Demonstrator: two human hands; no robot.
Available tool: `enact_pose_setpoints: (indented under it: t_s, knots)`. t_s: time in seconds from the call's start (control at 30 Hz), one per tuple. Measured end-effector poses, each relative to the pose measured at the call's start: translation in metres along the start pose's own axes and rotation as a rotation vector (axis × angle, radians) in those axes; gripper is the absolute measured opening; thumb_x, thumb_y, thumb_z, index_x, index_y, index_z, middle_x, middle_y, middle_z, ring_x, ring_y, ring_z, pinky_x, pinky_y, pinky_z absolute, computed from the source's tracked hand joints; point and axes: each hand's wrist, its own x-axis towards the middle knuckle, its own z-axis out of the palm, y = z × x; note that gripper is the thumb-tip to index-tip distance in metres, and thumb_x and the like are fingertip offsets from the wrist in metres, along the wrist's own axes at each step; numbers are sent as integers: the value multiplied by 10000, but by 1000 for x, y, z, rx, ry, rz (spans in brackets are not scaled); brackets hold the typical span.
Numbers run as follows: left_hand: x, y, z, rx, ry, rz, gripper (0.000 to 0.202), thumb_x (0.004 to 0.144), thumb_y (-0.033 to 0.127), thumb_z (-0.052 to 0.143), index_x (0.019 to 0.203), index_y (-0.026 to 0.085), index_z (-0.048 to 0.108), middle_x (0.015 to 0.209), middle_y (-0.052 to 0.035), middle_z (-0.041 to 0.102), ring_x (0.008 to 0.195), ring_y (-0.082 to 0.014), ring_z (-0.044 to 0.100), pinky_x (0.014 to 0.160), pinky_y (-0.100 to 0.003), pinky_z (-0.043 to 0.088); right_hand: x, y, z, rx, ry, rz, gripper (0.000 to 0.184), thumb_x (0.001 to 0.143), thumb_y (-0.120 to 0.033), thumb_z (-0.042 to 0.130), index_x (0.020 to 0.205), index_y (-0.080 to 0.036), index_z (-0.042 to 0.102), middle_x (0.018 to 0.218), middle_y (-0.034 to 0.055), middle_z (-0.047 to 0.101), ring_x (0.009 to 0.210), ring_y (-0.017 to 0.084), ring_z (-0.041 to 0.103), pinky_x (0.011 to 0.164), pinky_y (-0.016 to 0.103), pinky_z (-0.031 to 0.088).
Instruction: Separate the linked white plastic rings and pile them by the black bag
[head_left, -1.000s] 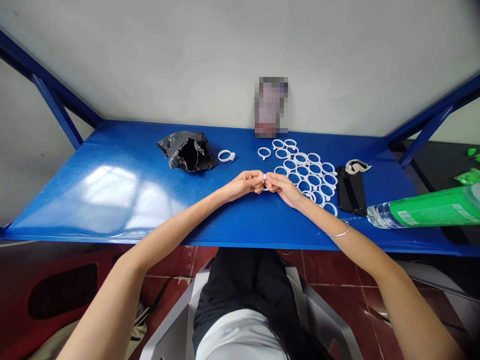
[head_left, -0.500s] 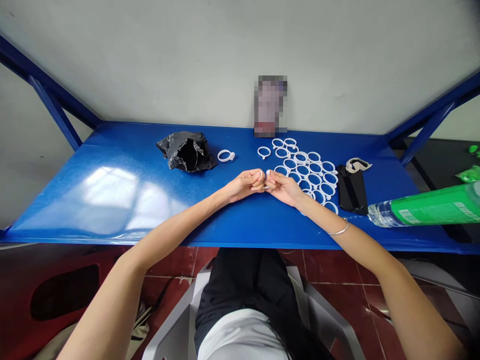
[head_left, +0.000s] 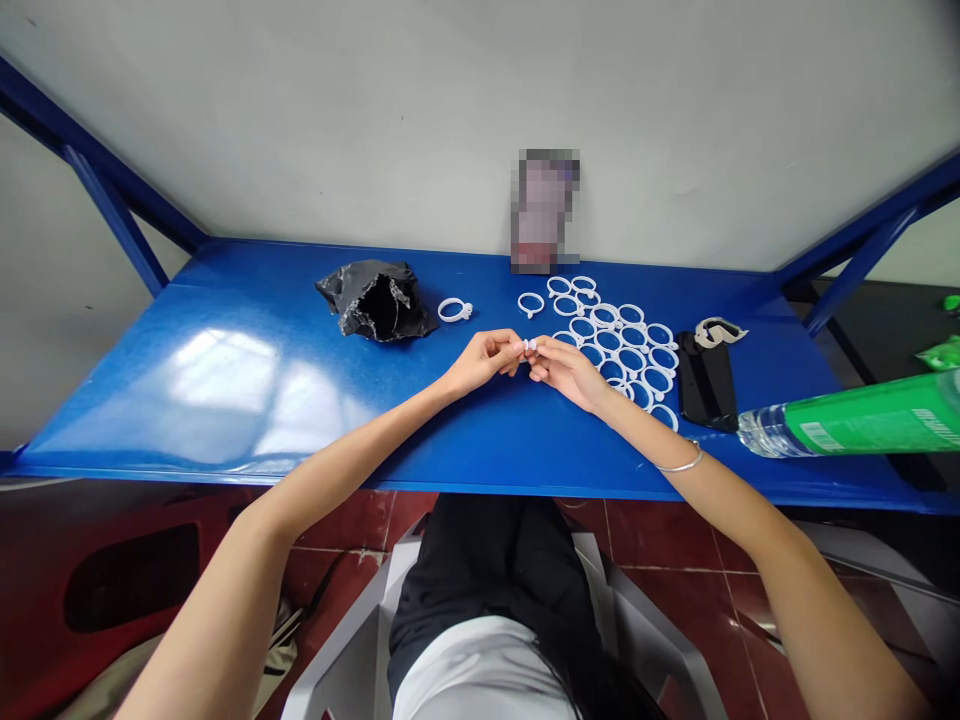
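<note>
My left hand (head_left: 486, 360) and my right hand (head_left: 566, 370) meet above the table's middle, fingertips almost touching. Between them is a white plastic ring (head_left: 529, 345), mostly covered by the fingers; only a small white part shows. The left thumb and index finger pinch it from one side. On the other side the right fingertips grip it, the remaining fingers loosely bent. Several white curtain rings (head_left: 632, 360), each with a small eyelet, lie flat in a cluster beside and partly behind my right hand. Separate from these are one ring (head_left: 531, 303) just beyond my hands and another (head_left: 452, 310) farther left.
A crumpled black plastic bag (head_left: 379, 302) lies open at the left on the blue table (head_left: 420, 440). At the right are a black phone (head_left: 707, 385), a whitish strap-like loop (head_left: 718, 331) and a green-labelled bottle (head_left: 870, 415). A blurred upright object (head_left: 544, 210) leans against the wall.
My fingers have shifted their hold: the right fingers have straightened somewhat, and the left hand has turned into a thumb-and-index pinch. More of the small white part shows between the fingertips.
</note>
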Motion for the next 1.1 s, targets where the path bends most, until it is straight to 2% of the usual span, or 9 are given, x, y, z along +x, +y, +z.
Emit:
enact_pose_setpoints:
  t_s: [0.1,0.2,0.3,0.4,0.57,0.7,0.83,0.97,1.1]
  knots:
    - [-1,0,-6,452,126,134,422,911,534,507,776,143,592,649,-13,582,576,-101,493,580,-235,365,-1,-2,-2,-243,72,-124,238,812,-318,619,1029,-219,633,974,23,604,733,123,554,739,298,475]
    - [1,1,-18,950,287,251,347,956,422,462,793,156,614,722,-49,606,693,-152,533,641,-265,395,-1,-4,-8,-581,135,-300,287,848,-329,576,1120,-247,618,1212,56,565,877,163,601,842,352,503]
    - [5,6,-33,1268,416,236,296,975,328,430,819,162,619,823,-94,628,890,-218,555,724,-303,426,2,-5,-13,-926,193,-428,348,899,-337,495,1227,-261,585,1341,86,510,1123,243,569,931,416,505]
    - [7,11,-47,1448,492,133,276,970,275,426,825,156,627,902,-129,621,968,-261,543,772,-344,437,6,-7,-18,-1210,210,-489,457,941,-315,397,1387,-248,470,1454,102,449,1350,280,414,1077,487,415]
    - [10,9,-54,1583,467,-63,308,974,238,384,874,119,650,948,-174,612,1000,-314,544,774,-387,440,12,-9,-22,-1490,187,-425,572,960,-273,310,1524,-194,264,1580,85,299,1470,262,238,1202,510,240]
    - [11,7,-52,1616,412,-128,321,980,227,352,939,117,652,985,-178,614,1025,-317,544,805,-393,440,13,-11,-23,-1598,166,-282,599,961,-274,292,1544,-168,199,1612,76,222,1493,271,174,1187,522,258]
    - [9,11,-48,1615,416,-149,283,975,269,386,994,120,627,1048,-178,598,1067,-325,536,825,-393,438,13,-11,-24,-1650,164,-248,577,971,-279,270,1536,-175,219,1592,83,277,1480,285,203,1158,548,287]
    - [8,14,-40,1568,415,-59,255,967,276,413,1046,122,600,1131,-185,581,1130,-329,519,859,-411,437,12,-9,-25,-1660,171,-316,528,971,-279,280,1485,-177,333,1508,120,415,1416,305,315,1120,554,334]
    - [7,7,-29,1486,243,214,273,957,213,414,1151,141,593,1204,-174,590,1201,-291,502,939,-424,433,14,-5,-29,-1629,157,-427,475,955,-258,343,1411,-166,435,1391,148,517,1310,322,413,1065,545,387]
